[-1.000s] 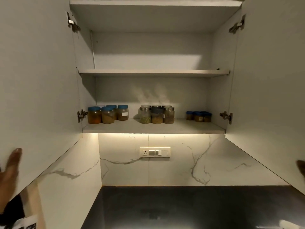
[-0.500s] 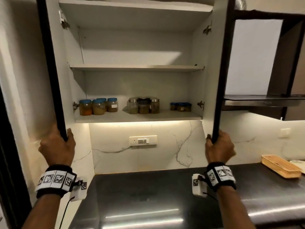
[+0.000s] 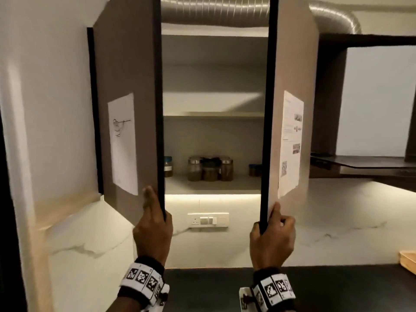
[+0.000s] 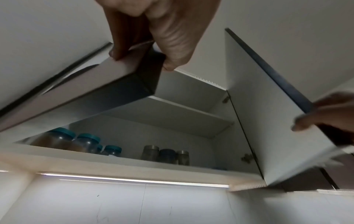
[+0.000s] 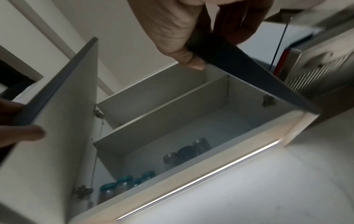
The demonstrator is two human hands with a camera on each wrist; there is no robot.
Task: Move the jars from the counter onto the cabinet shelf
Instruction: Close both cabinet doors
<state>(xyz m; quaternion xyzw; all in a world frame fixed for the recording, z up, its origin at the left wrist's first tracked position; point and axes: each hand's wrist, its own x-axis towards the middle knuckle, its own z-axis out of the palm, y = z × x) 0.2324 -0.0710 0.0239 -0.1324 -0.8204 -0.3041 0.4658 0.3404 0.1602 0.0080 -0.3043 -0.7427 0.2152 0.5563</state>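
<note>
Several jars stand on the lower cabinet shelf (image 3: pixel 211 188): steel-lidded jars (image 3: pixel 210 168) in the middle, blue-lidded jars (image 4: pixel 84 142) at the left, small blue-lidded jars (image 3: pixel 254 170) at the right. My left hand (image 3: pixel 155 224) grips the bottom corner of the left cabinet door (image 3: pixel 128 109), thumb and fingers on either side of its edge. My right hand (image 3: pixel 272 230) grips the bottom corner of the right cabinet door (image 3: pixel 290 109) the same way. Both doors stand half swung in, leaving a gap in the middle. The doors hide part of the shelf's ends.
A dark counter (image 3: pixel 213 287) runs below, with a wooden tray (image 3: pixel 408 260) at its right edge. A switch panel (image 3: pixel 208 220) sits on the marble backsplash. A silver duct (image 3: pixel 213 7) runs above the cabinet, and a hood (image 3: pixel 364 162) juts out at right. The upper shelf (image 3: pixel 213 113) holds nothing.
Both hands have swung the doors inward from wide open to half way, narrowing the gap. My head has pulled back from the cabinet.
</note>
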